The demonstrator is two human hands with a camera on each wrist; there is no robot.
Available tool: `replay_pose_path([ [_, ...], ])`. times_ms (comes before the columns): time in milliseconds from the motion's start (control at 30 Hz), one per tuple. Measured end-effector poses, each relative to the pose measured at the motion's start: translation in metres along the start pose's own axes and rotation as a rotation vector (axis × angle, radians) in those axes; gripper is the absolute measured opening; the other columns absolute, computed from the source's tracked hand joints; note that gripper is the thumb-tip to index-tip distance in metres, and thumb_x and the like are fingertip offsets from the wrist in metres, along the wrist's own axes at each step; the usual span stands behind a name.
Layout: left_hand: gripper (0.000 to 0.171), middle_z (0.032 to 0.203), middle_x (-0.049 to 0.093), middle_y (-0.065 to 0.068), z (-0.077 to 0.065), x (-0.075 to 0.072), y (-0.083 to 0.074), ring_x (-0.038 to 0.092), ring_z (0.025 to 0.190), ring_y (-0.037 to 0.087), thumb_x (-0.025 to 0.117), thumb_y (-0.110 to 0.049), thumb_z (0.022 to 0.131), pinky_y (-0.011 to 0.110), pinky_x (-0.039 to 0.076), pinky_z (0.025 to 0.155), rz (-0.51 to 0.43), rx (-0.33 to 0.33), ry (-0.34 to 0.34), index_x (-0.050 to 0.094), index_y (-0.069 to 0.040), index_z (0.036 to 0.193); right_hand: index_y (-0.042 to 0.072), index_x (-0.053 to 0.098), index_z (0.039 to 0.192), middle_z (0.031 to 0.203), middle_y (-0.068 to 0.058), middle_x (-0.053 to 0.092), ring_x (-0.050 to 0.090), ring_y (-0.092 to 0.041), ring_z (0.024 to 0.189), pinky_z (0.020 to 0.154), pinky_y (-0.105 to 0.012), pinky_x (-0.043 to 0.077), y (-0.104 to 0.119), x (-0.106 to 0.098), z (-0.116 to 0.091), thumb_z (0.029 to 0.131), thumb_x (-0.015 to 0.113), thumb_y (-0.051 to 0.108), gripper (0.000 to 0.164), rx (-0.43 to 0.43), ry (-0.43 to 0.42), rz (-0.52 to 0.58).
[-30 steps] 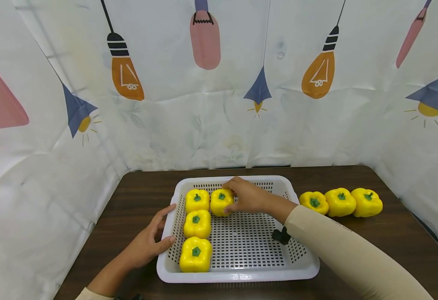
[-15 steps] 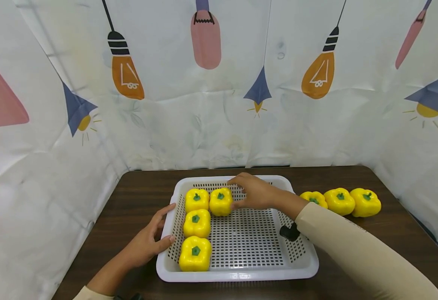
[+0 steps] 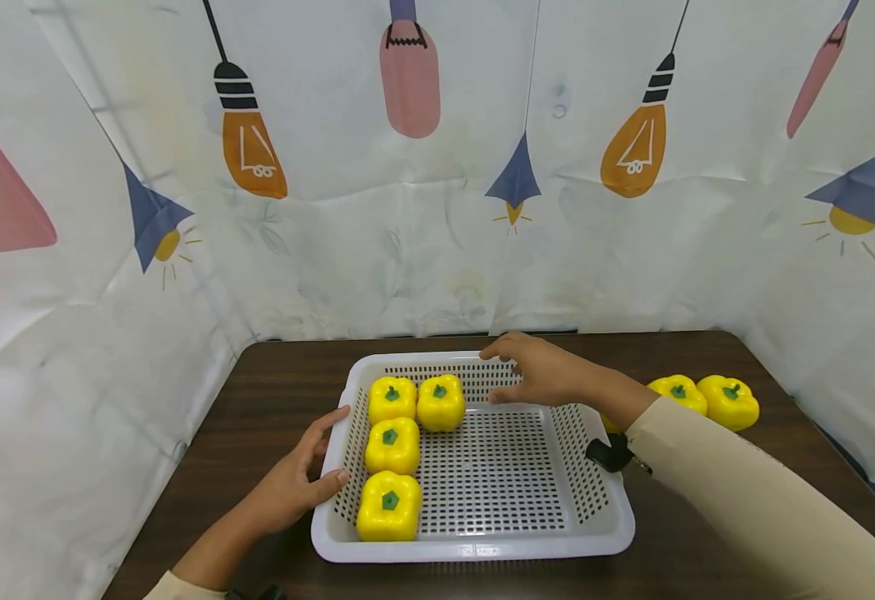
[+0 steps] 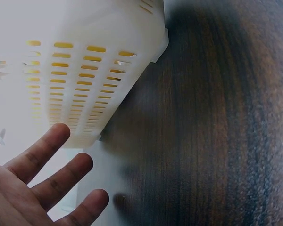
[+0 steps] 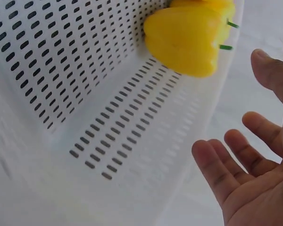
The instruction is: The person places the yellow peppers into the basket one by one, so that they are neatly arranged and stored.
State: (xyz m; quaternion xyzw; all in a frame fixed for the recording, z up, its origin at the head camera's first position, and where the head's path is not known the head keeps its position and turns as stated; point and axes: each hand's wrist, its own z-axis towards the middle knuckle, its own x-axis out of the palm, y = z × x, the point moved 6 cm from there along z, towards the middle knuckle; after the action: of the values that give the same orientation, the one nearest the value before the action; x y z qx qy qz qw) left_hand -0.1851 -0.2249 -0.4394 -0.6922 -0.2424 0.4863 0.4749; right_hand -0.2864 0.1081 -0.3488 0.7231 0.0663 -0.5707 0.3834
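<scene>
Along the left edge of the white basket [image 3: 475, 552] sit three yellow peppers [image 3: 392, 447], a fourth [image 3: 441, 403] alongside. Right hand [image 3: 544, 372] hovers empty, left hand [image 3: 297, 487] at the rim, both with fingers apart. Loading appears underway; next likely calls for reaching loose peppers [image 3: 728, 402] near the table's [image 3: 280, 383] far-right corner.

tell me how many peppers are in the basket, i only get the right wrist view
Observer: Four peppers are in the basket: three in a line along its left side, one to the right of the farthest.
Operator: ok where's the left grip
Observer: The left grip is at the basket's left rim, with its fingers spread.
Operator: any peppers outside the basket
Observer: Yes, at least two more peppers are on the table, to the right of the basket.
</scene>
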Motion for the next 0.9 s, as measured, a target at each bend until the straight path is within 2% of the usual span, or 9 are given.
replay_pose_path([
  [233, 0.081, 0.144, 0.047, 0.032, 0.0, -0.001, 0.001, 0.068, 0.105, 0.032, 0.062, -0.02, 0.1, 0.035, 0.063, 0.069, -0.001, 0.014, 0.004, 0.011, -0.029, 0.162, 0.013, 0.056, 0.146, 0.145, -0.008, 0.052, 0.059, -0.034, 0.123, 0.095, -0.046, 0.056, -0.008, -0.017, -0.014, 0.091, 0.078, 0.04, 0.065, 0.007, -0.021, 0.018],
  [467, 0.081, 0.143, 0.048, 0.032, 0.0, 0.0, 0.001, 0.068, 0.106, 0.033, 0.063, -0.021, 0.099, 0.035, 0.063, 0.069, 0.006, 0.01, 0.0, 0.011, -0.03, 0.161, 0.011, 0.055, 0.147, 0.149, -0.009, 0.05, 0.061, -0.034, 0.119, 0.095, -0.048, 0.055, -0.028, -0.029, -0.031, 0.09, 0.079, 0.043, 0.07, 0.009, -0.051, -0.01],
  [733, 0.082, 0.144, 0.048, 0.031, 0.0, -0.001, 0.001, 0.068, 0.106, 0.032, 0.063, -0.023, 0.098, 0.035, 0.063, 0.069, 0.011, 0.0, -0.004, 0.011, -0.03, 0.161, 0.008, 0.056, 0.144, 0.141, -0.009, 0.055, 0.06, -0.03, 0.111, 0.093, -0.047, 0.054, -0.045, -0.042, -0.054, 0.089, 0.08, 0.041, 0.068, 0.031, -0.105, -0.012],
  [900, 0.082, 0.145, 0.048, 0.031, 0.0, -0.001, 0.001, 0.068, 0.106, 0.031, 0.064, -0.023, 0.098, 0.035, 0.063, 0.07, 0.008, 0.005, 0.0, 0.012, -0.03, 0.161, 0.005, 0.055, 0.144, 0.142, -0.012, 0.054, 0.06, -0.033, 0.119, 0.097, -0.052, 0.054, -0.057, -0.047, -0.068, 0.09, 0.08, 0.035, 0.067, 0.069, -0.119, 0.016],
])
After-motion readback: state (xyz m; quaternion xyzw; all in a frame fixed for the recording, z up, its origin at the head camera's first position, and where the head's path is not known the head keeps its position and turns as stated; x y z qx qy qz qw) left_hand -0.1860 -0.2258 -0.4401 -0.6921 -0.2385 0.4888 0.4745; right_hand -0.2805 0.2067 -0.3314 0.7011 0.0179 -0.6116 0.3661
